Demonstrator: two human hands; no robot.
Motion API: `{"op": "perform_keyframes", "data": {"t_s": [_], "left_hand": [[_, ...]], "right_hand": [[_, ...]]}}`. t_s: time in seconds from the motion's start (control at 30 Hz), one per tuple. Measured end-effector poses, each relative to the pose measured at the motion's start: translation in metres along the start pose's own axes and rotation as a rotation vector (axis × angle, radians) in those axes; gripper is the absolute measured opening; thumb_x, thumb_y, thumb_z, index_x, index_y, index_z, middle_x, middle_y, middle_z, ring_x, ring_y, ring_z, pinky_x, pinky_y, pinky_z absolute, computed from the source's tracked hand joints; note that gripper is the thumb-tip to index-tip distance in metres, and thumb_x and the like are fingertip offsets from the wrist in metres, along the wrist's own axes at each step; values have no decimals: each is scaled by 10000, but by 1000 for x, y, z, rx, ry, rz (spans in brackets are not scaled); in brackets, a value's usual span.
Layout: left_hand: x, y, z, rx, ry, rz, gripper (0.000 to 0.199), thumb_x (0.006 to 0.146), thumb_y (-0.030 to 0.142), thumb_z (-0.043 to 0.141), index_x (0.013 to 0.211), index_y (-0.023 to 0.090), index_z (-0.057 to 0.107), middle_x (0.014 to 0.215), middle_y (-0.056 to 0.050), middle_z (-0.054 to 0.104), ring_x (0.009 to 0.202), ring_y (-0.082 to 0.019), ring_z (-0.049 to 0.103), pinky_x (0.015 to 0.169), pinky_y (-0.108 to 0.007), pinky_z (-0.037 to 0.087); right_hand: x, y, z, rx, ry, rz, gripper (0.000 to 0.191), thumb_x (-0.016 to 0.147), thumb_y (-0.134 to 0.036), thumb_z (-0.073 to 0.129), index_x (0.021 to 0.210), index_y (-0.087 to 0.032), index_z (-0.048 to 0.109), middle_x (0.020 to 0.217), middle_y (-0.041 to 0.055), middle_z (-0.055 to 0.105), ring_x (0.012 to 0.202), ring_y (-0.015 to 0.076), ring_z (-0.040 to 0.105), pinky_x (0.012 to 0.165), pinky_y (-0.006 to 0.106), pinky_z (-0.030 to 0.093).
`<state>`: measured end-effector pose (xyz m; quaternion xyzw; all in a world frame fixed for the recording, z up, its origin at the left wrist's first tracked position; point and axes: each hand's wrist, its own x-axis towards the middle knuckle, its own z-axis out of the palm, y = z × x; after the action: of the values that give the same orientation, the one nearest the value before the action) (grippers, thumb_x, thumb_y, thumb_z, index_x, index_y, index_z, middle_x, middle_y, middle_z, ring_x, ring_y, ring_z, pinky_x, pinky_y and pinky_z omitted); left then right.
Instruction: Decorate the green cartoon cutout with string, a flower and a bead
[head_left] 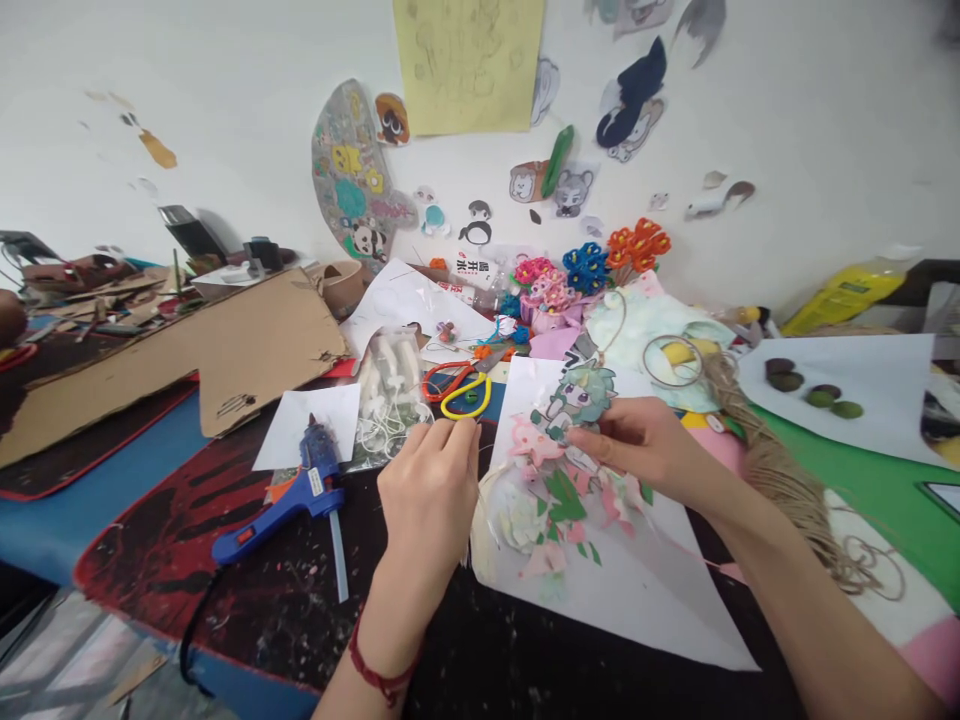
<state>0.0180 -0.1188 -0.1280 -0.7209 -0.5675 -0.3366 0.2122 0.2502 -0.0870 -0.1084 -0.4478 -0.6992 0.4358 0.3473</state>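
One blue plastic glue gun [319, 475] lies left of the left hand [431, 480], whose turned-away fingers keep me from telling its grip's state. One pair of red-and-yellow-handled scissors [475, 371] lies beyond. The right hand's [637, 445] grip pinches one green-haired paper cartoon cutout [583, 392], already trimmed but not set down, above one white paper sheet [637, 615].

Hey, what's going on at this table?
A person's right hand holds a green-haired cartoon cutout over a white sheet bearing pink and green scraps. The left hand is curled beside the sheet; whether it holds anything is hidden. A blue glue gun lies to its left on a dark mat.
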Motion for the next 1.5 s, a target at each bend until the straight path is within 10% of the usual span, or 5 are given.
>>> {"op": "perform_keyframes", "data": {"t_s": [0.43,0.7,1.07,1.27,1.5], "left_hand": [[3,-12,3,54,-288,-107,571,712,-117,395,1150,171,623,1069,-105,658,955,-274,585,725,-350,461],[6,16,-12,-891,-277,-202,138,939,307,589,947,182,647,847,-14,668,709,-123,560,661,-239,445],[4,18,-13,-1062,-407,-449,216,830,369,718,732,181,680,656,9,626,605,-115,504,568,-245,379],[4,16,-17,-1142,-338,-490,196,844,363,693,771,181,698,734,-16,671,622,-122,529,579,-248,408],[7,4,-15,-1256,104,-706,141,917,275,584,807,187,580,655,36,499,557,-79,424,504,-201,342]], "right_hand": [[0,-5,0,7,-17,9,400,830,-483,691,616,-166,573,512,-32,514,426,63,456,374,196,305],[-4,-8,10,79,-84,59,319,825,-464,695,699,-179,628,492,-42,549,358,110,551,313,200,432],[-6,-19,17,100,-94,79,347,802,-466,717,661,-167,612,485,-30,555,347,110,541,267,185,403],[-5,-12,12,123,-68,47,335,809,-457,721,665,-174,613,490,-19,585,366,114,560,308,192,414],[-2,-6,5,89,-1,-2,363,829,-460,704,643,-170,588,490,-29,552,409,87,525,373,196,386]]}}
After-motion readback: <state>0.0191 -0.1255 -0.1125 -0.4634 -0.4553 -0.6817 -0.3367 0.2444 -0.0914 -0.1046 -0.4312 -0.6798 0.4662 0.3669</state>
